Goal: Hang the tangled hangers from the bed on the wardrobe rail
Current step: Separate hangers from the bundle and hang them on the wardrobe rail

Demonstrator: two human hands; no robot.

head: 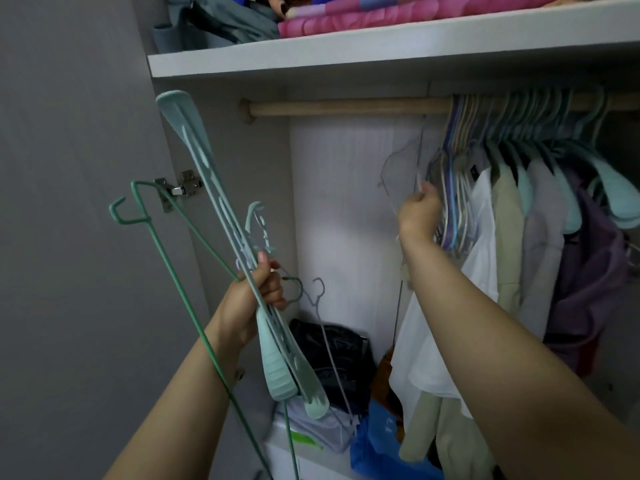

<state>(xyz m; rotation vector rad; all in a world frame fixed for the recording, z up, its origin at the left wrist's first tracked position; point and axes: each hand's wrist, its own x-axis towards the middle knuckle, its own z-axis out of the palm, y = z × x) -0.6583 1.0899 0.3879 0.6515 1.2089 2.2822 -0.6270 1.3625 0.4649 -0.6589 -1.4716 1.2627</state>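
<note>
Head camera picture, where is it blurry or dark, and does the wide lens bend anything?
Head view: the hangers on the rail and the right hand are smeared by motion blur; the left hand and its bundle of hangers are sharper; the shelf edge slants and bows from the wide lens; light is dim and flat, darkest at the wardrobe's right.

Pale mint-green plastic hangers [221,237] and a darker green wire hanger [173,271]; light wooden rail [346,107]; white shelf [346,50] bearing a folded quilt [398,15] patterned in pink, with blue and orange patches, beside grey-green fabric [225,22]. Hung garments: white shirt [481,216], beige jacket [507,216], purple top [588,271]. Below: black bag [332,358], blue bag [377,438]. Grey door [69,168].
</note>
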